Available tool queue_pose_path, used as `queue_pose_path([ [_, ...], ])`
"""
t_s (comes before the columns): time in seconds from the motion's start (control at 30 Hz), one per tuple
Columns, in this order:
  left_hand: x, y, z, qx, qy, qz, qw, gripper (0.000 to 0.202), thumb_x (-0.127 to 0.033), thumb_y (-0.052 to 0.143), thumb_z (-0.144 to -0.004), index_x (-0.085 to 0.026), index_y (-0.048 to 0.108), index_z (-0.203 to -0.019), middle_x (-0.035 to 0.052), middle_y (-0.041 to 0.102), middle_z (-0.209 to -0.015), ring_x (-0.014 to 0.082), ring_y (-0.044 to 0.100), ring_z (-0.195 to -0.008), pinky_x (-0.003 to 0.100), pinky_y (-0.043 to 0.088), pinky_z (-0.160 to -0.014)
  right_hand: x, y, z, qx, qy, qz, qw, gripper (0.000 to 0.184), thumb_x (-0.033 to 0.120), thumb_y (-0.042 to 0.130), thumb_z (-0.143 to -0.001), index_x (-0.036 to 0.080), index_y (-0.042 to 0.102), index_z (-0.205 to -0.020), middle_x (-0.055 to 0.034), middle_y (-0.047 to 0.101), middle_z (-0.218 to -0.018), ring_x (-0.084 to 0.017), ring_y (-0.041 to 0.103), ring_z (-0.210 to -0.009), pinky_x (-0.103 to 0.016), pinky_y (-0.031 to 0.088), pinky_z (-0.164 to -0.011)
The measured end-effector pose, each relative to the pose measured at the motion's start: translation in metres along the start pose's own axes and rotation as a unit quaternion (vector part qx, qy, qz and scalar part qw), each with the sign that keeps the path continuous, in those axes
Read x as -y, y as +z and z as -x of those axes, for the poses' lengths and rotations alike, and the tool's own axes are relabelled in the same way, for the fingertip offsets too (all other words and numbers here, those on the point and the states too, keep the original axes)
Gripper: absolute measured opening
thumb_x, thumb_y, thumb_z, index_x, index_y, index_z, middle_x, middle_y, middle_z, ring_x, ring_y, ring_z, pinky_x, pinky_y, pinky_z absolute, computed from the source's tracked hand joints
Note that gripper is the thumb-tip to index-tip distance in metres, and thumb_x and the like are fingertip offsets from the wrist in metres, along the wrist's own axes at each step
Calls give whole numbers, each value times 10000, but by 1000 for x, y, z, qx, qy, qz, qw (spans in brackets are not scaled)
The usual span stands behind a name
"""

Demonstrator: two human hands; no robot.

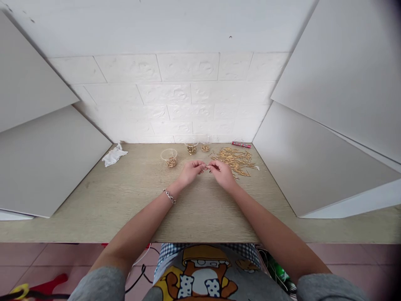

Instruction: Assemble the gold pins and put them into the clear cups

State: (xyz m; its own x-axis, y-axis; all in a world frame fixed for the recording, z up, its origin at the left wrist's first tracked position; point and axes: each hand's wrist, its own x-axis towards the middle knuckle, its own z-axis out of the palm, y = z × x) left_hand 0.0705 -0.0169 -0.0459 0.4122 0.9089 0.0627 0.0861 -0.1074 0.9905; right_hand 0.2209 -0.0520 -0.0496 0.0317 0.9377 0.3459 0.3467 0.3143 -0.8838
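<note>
My left hand and my right hand meet above the middle of the table, fingertips pinched close together. Whatever they pinch is too small to make out. Just beyond my right hand lies a loose pile of thin gold-coloured sticks. Past my left hand stand several clear round cups: one cup at the left with small gold pieces in it, another cup holding darker gold pieces, and a third cup with a few gold pieces at its bottom.
A crumpled white tissue lies at the table's back left. At the back right is a red tube-like item. Grey-white panels flank the wooden table on both sides, and a white brick-patterned wall closes the back.
</note>
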Motion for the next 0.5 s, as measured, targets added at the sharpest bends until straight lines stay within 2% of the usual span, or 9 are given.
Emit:
queue_pose_path([
  [0.23, -4, 9, 4, -45, -26, 57, 997, 280, -426, 642, -649, -149, 606, -670, -11, 573, -621, 70, 423, -522, 218, 350, -535, 0, 6, 3, -34, 17, -21, 999, 146, 288, 531, -749, 175, 619, -727, -39, 666, -724, -154, 588, -662, -292, 464, -659],
  [0.5, -6, 13, 4, -81, -25, -1, 996, 222, -370, 605, -680, -149, 615, -697, 4, 608, -657, 89, 484, -567, 227, 384, -563, 2, 7, 5, -65, -25, 39, 997, 144, 268, 519, -749, 178, 621, -700, -48, 658, -715, -161, 580, -651, -296, 466, -637],
])
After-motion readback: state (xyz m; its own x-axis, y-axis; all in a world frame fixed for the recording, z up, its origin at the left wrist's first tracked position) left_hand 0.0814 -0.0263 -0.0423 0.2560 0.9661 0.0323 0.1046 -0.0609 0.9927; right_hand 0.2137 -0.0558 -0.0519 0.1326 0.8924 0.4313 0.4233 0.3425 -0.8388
